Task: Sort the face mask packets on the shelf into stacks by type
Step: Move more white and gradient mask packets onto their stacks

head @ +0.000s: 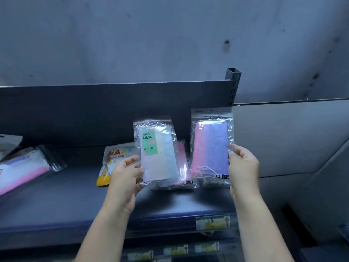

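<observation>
Dark flat shelf board [75, 188]: runs under both my hands, well below my fingers. Dark back panel [94, 110]: upright, beyond my fingertips. Clear packet of pink, white and lavender masks [24, 168]: lies flat on the shelf board, well to the left of my left fingers. Clear packet of pink-to-purple masks, marked 10 [211, 148]: held upright above the shelf board by my right hand [243, 165], thumb curled onto its right edge, the other fingers hidden behind it. Clear packet of pastel masks with a green FACE MASK label [158, 157]: held upright by my left hand [125, 173], thumb pressed on its lower left front, fingers closed behind; the two held packets stand side by side, apart. Yellow-and-white printed mask packet [108, 161]: on the shelf board, just behind my left fingers, partly covered by them. Clear packet of pink masks [183, 165]: directly behind the green-label packet, between my two hands; whether my left fingers grip it too, I cannot tell. Dark slotted upright post [233, 86]: above my right fingers. Green-and-white price labels [212, 223]: on the shelf's front edge, below my right wrist.
</observation>
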`<state>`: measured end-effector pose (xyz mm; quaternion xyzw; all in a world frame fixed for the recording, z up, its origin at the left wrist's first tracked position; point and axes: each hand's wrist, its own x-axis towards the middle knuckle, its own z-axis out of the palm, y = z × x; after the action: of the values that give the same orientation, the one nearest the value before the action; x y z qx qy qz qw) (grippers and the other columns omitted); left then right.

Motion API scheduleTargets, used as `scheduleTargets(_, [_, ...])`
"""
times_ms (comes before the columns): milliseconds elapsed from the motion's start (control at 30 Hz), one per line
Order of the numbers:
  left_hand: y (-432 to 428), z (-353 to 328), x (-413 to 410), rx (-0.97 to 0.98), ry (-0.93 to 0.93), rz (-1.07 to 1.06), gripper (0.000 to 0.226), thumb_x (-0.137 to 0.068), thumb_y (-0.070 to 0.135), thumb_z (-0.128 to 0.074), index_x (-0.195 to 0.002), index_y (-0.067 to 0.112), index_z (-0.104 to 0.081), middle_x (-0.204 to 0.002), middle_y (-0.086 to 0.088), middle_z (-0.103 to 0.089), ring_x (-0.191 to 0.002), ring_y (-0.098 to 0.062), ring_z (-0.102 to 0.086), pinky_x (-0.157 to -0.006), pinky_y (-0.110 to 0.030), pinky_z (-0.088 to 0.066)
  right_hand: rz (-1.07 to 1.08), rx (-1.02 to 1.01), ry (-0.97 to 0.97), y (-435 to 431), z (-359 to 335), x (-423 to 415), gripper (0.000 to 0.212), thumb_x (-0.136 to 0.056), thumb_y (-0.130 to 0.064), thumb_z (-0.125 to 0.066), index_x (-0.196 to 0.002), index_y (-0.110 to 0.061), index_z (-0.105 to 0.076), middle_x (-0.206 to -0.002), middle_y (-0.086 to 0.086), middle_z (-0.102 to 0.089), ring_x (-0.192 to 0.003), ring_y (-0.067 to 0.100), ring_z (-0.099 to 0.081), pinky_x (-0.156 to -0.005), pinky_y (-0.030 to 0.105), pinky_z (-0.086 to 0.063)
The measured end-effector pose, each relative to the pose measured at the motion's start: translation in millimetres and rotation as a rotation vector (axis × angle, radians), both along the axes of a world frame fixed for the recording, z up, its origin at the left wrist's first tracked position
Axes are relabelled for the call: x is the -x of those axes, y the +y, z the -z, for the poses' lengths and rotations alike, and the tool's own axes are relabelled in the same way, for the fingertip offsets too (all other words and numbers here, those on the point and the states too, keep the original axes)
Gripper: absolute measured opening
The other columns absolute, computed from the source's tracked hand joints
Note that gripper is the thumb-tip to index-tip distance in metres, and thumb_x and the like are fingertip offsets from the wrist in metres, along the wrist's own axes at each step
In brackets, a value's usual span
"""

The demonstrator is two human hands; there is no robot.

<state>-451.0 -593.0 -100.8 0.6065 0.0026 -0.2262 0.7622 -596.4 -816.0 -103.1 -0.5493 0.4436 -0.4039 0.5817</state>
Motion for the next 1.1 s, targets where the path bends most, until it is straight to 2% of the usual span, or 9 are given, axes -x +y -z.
scheduleTargets(133, [15, 1, 3, 0.0, -0.005, -0.065, 0.041, -0.092, -0.014, -0.05, -0.124, 0.011, -0.058, -0.099, -0.006, -0.079, -0.07, -0.02, -0.068, -0.051, -0.028, -0.053, -0.063, -0.009, 0.022, 0, 4, -2, 0.031, -0.1, -0.007, -0.054, -0.119, -0.024, -0.073, -0.11, -0.005, -0.077, -0.106, 0.02, -0.072, -0.097, 0.041, -0.059])
scheduleTargets(333, [35, 0, 2, -0.004, -0.024, -0.159, 0.039, -0.093, -0.014, -0.05, -0.12, 0.011, -0.059, -0.102, -0.01, -0.076, -0.07, -0.022, -0.067, -0.043, -0.026, -0.052, -0.22, 0.053, 0.141, 19, 11, -25, 0.035, -0.094, -0.007, -0.05, -0.113, -0.02, -0.077, -0.091, -0.002, -0.075, -0.07, 0.018, -0.056, -0.065, 0.029, -0.047])
scheduleTargets(467, [48, 5, 1, -0.042, -0.014, -0.194, 0.043, -0.09, -0.013, -0.05, -0.126, 0.009, -0.059, -0.104, -0.012, -0.075, -0.077, -0.027, -0.062, -0.059, -0.034, -0.045, -0.26, 0.103, 0.289, 43, 6, -46, 0.026, -0.087, 0.001, -0.044, -0.076, -0.018, -0.057, -0.072, 0.001, -0.05, -0.067, 0.026, -0.034, -0.06, 0.033, -0.028])
scheduleTargets(633, [63, 9, -4, -0.051, 0.006, -0.268, 0.042, -0.09, -0.016, -0.049, -0.126, 0.003, -0.058, -0.107, -0.016, -0.073, -0.086, -0.031, -0.06, -0.072, -0.044, -0.053, -0.356, 0.145, 0.361, 61, 0, -56, 0.031, -0.081, 0.005, -0.041, -0.066, -0.019, -0.03, -0.066, -0.003, -0.029, -0.063, 0.021, -0.021, -0.056, 0.033, -0.015])
scheduleTargets(767, [65, -1, -10, 0.013, 0.002, -0.368, 0.039, -0.092, -0.018, -0.046, -0.12, 0.007, -0.055, -0.108, -0.017, -0.068, -0.076, -0.025, -0.065, -0.048, -0.031, -0.058, -0.377, 0.196, 0.475, 64, 1, -62, 0.026, -0.083, 0.0, -0.05, -0.073, -0.018, -0.034, -0.069, 0.001, -0.034, -0.061, 0.023, -0.026, -0.053, 0.035, -0.018])
scheduleTargets(867, [58, -11, -11, 0.067, -0.009, -0.386, 0.04, -0.092, -0.019, -0.044, -0.122, 0.007, -0.052, -0.111, -0.019, -0.066, -0.083, -0.028, -0.067, -0.044, -0.031, -0.059, -0.37, 0.239, 0.522, 64, 2, -65, 0.023, -0.084, -0.002, -0.052, -0.076, -0.014, -0.034, -0.075, 0.005, -0.039, -0.06, 0.024, -0.028, -0.052, 0.035, -0.021])
scheduleTargets(1000, [37, -17, -4, 0.108, 0.022, -0.31, 0.041, -0.093, -0.019, -0.043, -0.126, 0.003, -0.052, -0.113, -0.02, -0.066, -0.083, -0.029, -0.068, -0.043, -0.034, -0.059, -0.303, 0.437, 0.561, 68, 3, -64, 0.017, -0.092, -0.011, -0.053, -0.078, -0.012, -0.042, -0.102, 0.01, -0.05, -0.084, 0.031, -0.047, -0.064, 0.036, -0.033])
scheduleTargets(1067, [18, -17, 4, 0.078, 0.02, -0.256, 0.043, -0.091, -0.017, -0.046, -0.128, 0.004, -0.054, -0.112, -0.019, -0.069, -0.082, -0.028, -0.068, -0.055, -0.037, -0.061, -0.257, 0.531, 0.51, 66, 3, -59, 0.009, -0.099, -0.021, -0.053, -0.096, -0.015, -0.058, -0.114, 0.004, -0.055, -0.108, 0.031, -0.049, -0.078, 0.036, -0.037])
scheduleTargets(1100, [8, -17, 10, 0.052, 0.009, -0.217, 0.043, -0.091, -0.015, -0.048, -0.126, 0.007, -0.056, -0.109, -0.017, -0.071, -0.08, -0.026, -0.067, -0.062, -0.038, -0.058, -0.282, 0.524, 0.447, 63, 3, -57, 0.01, -0.102, -0.027, -0.052, -0.099, -0.021, -0.061, -0.109, -0.001, -0.057, -0.107, 0.027, -0.05, -0.08, 0.035, -0.037])
